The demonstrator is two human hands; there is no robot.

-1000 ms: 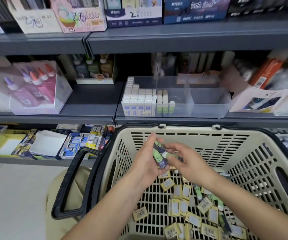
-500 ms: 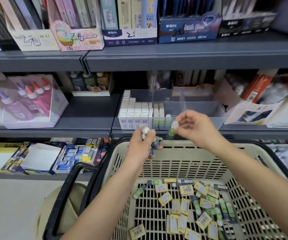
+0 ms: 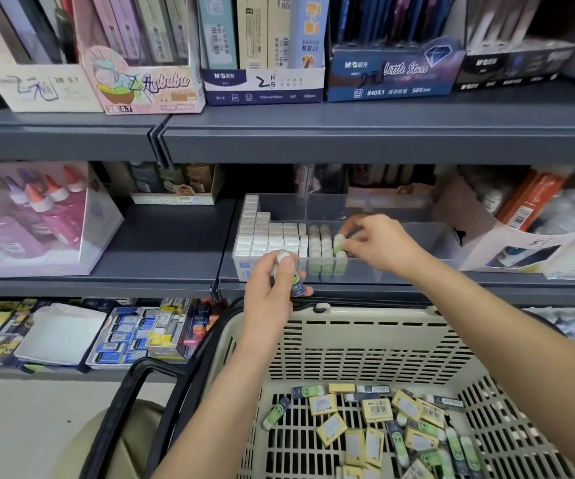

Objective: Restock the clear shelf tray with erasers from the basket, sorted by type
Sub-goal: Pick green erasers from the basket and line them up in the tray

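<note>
Your right hand point(image 3: 375, 242) pinches a green eraser point(image 3: 338, 243) upright inside the tray point(image 3: 355, 274), at the right end of the green row point(image 3: 320, 250). It seems to sit on the eraser below, though glare on the clear wall makes that hard to tell. White erasers point(image 3: 268, 236) fill the tray's left part in stepped rows. Your left hand point(image 3: 274, 288) hovers just in front of the tray, fingers curled round a second eraser point(image 3: 296, 284). The tray sits on a grey shelf point(image 3: 161, 243), with a clear box of glue bottles point(image 3: 37, 219) well to its left and a torn carton point(image 3: 507, 243) just to its right. Pencil boxes point(image 3: 261, 81) line the shelf above. Your right forearm crosses the tray's front wall. The basket point(image 3: 365, 344) stands below your arms, its rim near the shelf edge, with loose erasers point(image 3: 375, 409), yellow and green, on its floor. More stock point(image 3: 123, 337) lies on the lower shelf to the left, above a pale floor point(image 3: 20, 426).
</note>
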